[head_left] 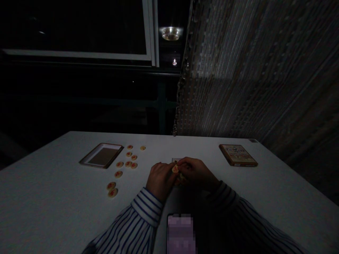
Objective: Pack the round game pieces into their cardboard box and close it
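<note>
right hand (pixel 197 173) narrow, thumb and finger pinched at the edge of a round disc (pixel 175 169) with a red mark; left hand (pixel 160 181) curls in close against the same disc, can't tell if it really grips or just steadies. disc is up between the fingertips, mid-table, over a dark cluster of pieces (pixel 177 181) mostly hidden by the hands. main risk: the disc is small and the hands crowd each other, so it could slip from the pinch and drop onto that cluster or roll off across the smooth table (pixel 66 201). dim light and hand shadow make a misread mark or a double pick likely too. left cuff could knock the loose discs (pixel 118 174) if that arm swings out; the nearest two lie touching, just beside the sleeve (pixel 143 208). other stuff: open shallow tray (pixel 106 157) at far left, flat printed box (pixel 238 155) at far right, both well apart from the hands. phone (pixel 181 234), screen blurred, lies between the forearms at the near side, so pulling straight back could bump it. beaded curtain (pixel 233 70) hangs behind the table, nowhere near the fingers.
</note>
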`<state>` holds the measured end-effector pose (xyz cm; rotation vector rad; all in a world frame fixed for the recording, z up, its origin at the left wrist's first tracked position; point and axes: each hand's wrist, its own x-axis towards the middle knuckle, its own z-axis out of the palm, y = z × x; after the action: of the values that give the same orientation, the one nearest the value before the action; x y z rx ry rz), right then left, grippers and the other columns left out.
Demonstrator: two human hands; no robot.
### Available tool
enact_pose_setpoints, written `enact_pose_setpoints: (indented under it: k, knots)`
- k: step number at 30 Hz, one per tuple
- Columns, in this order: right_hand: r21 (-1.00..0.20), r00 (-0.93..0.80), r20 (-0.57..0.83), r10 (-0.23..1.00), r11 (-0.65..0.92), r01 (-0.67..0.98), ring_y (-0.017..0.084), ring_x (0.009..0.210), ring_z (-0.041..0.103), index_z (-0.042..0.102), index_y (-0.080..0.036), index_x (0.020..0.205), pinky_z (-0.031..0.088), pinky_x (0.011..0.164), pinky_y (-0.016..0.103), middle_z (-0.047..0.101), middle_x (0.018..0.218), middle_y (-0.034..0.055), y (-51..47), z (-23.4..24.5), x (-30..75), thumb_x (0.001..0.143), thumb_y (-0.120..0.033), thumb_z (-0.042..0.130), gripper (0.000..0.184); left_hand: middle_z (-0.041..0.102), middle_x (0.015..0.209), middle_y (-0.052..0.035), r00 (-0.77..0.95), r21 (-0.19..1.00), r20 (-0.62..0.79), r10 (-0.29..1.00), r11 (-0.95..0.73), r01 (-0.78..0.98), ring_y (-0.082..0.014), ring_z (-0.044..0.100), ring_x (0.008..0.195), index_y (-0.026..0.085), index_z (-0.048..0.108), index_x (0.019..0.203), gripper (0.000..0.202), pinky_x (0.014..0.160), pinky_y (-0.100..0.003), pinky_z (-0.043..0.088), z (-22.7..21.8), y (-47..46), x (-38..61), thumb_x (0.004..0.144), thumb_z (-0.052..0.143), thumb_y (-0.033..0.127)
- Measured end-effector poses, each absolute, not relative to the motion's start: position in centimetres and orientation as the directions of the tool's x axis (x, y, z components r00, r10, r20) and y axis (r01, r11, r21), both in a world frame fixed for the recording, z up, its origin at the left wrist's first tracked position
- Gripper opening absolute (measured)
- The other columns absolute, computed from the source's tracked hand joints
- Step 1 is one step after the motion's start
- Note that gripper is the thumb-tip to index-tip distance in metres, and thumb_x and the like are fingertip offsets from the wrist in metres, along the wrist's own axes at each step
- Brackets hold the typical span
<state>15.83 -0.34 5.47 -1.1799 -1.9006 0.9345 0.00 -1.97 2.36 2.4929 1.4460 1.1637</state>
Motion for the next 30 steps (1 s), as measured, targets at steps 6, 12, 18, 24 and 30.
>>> enact_pose_setpoints:
  k: [6,12,18,24,30]
  knots:
    - [-0.861,-0.346,0.15,0.926,0.295,0.414,0.013,0.068,0.06,0.06,-0.016,0.085,0.047,0.059,0.023,0.066,0.077,0.0026,-0.3,5.5,15.9,0.072,-0.029,0.054,0.02,0.065,0.087,-0.0058,0.252,0.441,0.564,0.786,-0.545,0.713,-0.0176,0.058,0.082,0.017,0.058,0.098,0.026,0.077,-0.035,0.044,2.5,-2.1,0.1,0.077,0.051,0.029]
    - [-0.839,-0.321,0.195,0.927,0.327,0.434,0.013,0.07,0.061,0.06,-0.017,0.084,0.047,0.063,0.023,0.066,0.078,0.0022,-0.2,5.6,16.2,0.072,-0.025,0.053,0.016,0.065,0.092,-0.0052,0.117,0.658,0.518,0.847,-0.482,0.578,-0.0164,0.059,0.086,0.02,0.06,0.098,0.027,0.077,-0.031,0.047,2.4,-2.1,0.1,0.075,0.053,0.031]
    - [-0.848,-0.316,0.202,0.927,0.327,0.418,0.014,0.07,0.061,0.06,-0.017,0.083,0.048,0.062,0.024,0.066,0.077,0.0016,-0.3,5.8,16.1,0.072,-0.025,0.052,0.015,0.067,0.089,-0.0044,0.021,0.882,0.333,0.943,-0.319,0.348,-0.016,0.06,0.084,0.019,0.064,0.091,0.024,0.078,-0.03,0.047,2.8,-2.2,0.4,0.075,0.051,0.032]
    - [-0.842,-0.324,0.21,0.923,0.339,0.42,0.013,0.071,0.06,0.061,-0.017,0.085,0.047,0.063,0.024,0.066,0.078,0.0016,-0.5,5.9,16.0,0.075,-0.026,0.05,0.017,0.069,0.083,-0.0055,-0.036,0.974,0.194,0.98,-0.188,0.126,-0.0166,0.062,0.08,0.014,0.066,0.082,0.022,0.076,-0.028,0.048,3.5,-2.2,0.8,0.069,0.058,0.03]
    - [-0.73,-0.392,0.273,0.879,0.455,0.51,0.014,0.078,0.059,0.061,-0.019,0.093,0.045,0.071,0.025,0.065,0.087,0.0022,-0.5,6.0,16.1,0.078,-0.029,0.047,0.022,0.069,0.082,-0.0056,-0.052,0.984,0.173,0.984,-0.169,0.063,-0.0175,0.062,0.079,0.014,0.066,0.082,0.025,0.076,-0.03,0.049,2.9,-1.9,0.6,0.068,0.058,0.033]
